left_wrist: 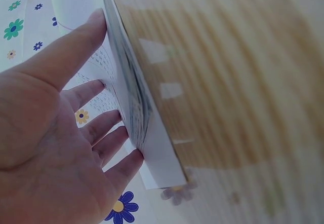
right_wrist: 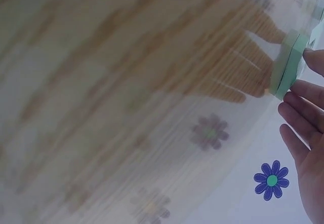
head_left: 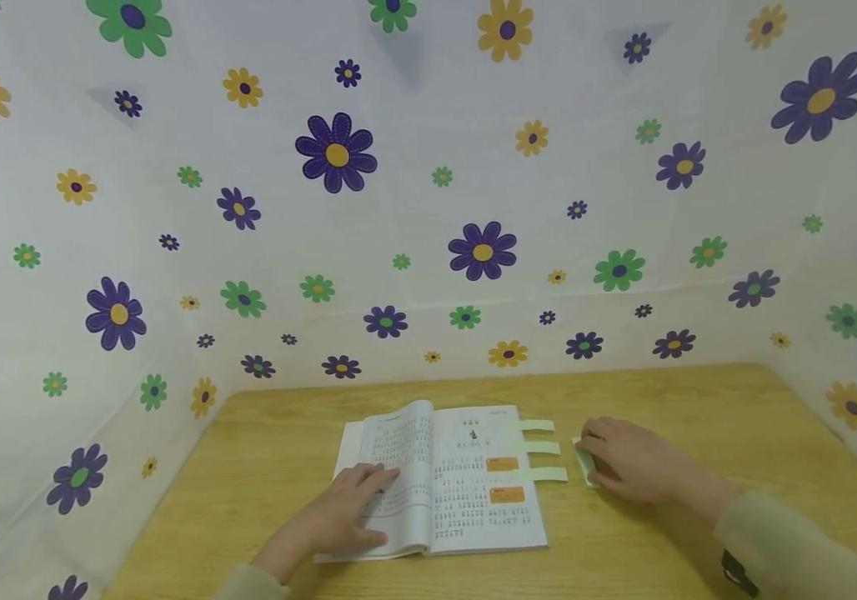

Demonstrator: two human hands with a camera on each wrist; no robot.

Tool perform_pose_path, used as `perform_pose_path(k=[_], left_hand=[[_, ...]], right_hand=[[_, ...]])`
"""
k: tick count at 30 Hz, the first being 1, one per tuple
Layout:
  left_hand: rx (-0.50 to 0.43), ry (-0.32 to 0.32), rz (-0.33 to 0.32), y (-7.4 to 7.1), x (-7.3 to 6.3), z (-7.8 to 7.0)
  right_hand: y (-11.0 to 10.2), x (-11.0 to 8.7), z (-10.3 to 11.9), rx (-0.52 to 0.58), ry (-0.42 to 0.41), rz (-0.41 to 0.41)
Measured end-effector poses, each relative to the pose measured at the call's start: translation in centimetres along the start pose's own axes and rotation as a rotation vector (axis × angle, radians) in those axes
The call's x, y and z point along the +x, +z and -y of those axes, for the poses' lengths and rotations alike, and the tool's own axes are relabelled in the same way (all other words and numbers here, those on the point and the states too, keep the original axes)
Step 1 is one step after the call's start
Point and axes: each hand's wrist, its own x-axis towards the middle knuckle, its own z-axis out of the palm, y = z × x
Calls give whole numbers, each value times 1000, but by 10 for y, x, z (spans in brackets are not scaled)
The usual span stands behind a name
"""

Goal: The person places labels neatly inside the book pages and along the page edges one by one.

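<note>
An open book [head_left: 483, 525] with printed text and two orange boxes on its right page lies on the wooden table. My left hand [head_left: 340, 507] rests on the left page, fingers spread and thumb toward the lower edge. Three pale green sticky notes [head_left: 544, 448] stick out from the right page's outer edge. To the right of them, my right hand [head_left: 633, 460] holds a light green pad of sticky notes [right_wrist: 290, 67] on the table between thumb and fingers. Most of the pad is hidden under that hand in the head view.
The wooden table [head_left: 458, 392] runs back to a white sheet [head_left: 413, 225] printed with purple, green and yellow flowers. That sheet also stands along the left and right sides. The tabletop is glossy and mirrors the hands in the wrist views.
</note>
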Motion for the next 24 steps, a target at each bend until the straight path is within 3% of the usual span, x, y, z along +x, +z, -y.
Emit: perform_pose_path(k=[17,24], left_hand=[[0,1,-3,1,-1,1],[15,11,1,0,0,2]], right_hand=[[0,4,1,13,-21,-44],[-3,6,4,40,-4,-19]])
